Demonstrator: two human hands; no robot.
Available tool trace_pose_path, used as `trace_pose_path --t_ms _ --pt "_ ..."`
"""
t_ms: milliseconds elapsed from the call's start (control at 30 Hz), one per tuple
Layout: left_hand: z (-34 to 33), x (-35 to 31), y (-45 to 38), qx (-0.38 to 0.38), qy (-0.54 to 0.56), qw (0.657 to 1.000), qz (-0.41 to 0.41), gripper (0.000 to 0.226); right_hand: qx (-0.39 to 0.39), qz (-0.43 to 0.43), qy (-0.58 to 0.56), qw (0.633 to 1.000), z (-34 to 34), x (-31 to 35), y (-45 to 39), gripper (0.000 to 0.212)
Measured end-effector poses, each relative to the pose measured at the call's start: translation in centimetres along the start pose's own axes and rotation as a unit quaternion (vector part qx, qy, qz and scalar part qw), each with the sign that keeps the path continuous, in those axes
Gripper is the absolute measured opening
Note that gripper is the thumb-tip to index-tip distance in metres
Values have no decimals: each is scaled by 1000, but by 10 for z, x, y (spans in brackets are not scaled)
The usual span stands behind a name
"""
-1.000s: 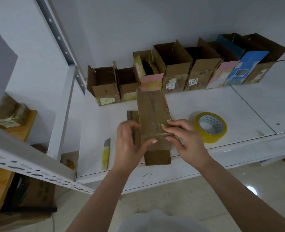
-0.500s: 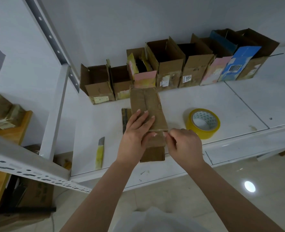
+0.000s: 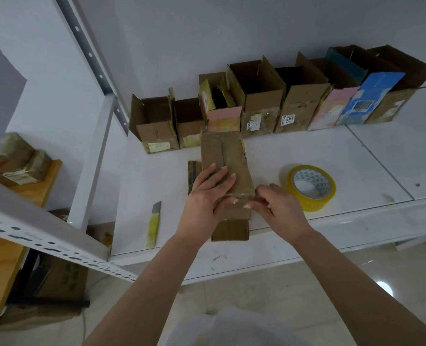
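Cardboard box, taped shut, lies near the white shelf's front edge, left of the yellow tape roll. The left hand presses flat on top, fingers straight; the right hand curls, pinching its near right edge. It looks light and stiff, slick where taped; I'd grip both long sides.

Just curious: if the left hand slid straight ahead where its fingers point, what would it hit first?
The left hand lies flat on the taped cardboard box; past its far end it would likely meet the pink-fronted open box, though depth is unclear.
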State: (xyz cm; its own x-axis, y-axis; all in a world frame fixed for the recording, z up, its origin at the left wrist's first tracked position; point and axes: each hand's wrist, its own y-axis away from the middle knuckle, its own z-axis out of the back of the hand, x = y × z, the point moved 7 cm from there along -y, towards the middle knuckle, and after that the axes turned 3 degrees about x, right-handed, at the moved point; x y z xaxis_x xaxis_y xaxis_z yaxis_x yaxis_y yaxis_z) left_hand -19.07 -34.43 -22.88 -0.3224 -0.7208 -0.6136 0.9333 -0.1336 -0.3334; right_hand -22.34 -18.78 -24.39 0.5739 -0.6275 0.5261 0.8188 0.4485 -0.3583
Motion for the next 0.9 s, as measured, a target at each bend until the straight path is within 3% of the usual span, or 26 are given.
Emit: trace_pose_path --t_ms 133,433,633,833,900 --pt "1 0 -1 8 -3 1000 9 43 -62 38 58 996 1 10 -3 57" --pt "-1 2 -2 7 -5 1000 14 43 -93 76 132 984 12 19 -10 74" --pt "0 4 -1 5 -4 1000 17 44 -31 90 119 988 2 12 -5 42" --pt "8 -4 -8 39 -18 998 35 50 46 42 54 997 4 -3 -4 32" --pt "20 -11 -20 12 -35 997 66 53 42 2 24 999 14 -12 -6 34"
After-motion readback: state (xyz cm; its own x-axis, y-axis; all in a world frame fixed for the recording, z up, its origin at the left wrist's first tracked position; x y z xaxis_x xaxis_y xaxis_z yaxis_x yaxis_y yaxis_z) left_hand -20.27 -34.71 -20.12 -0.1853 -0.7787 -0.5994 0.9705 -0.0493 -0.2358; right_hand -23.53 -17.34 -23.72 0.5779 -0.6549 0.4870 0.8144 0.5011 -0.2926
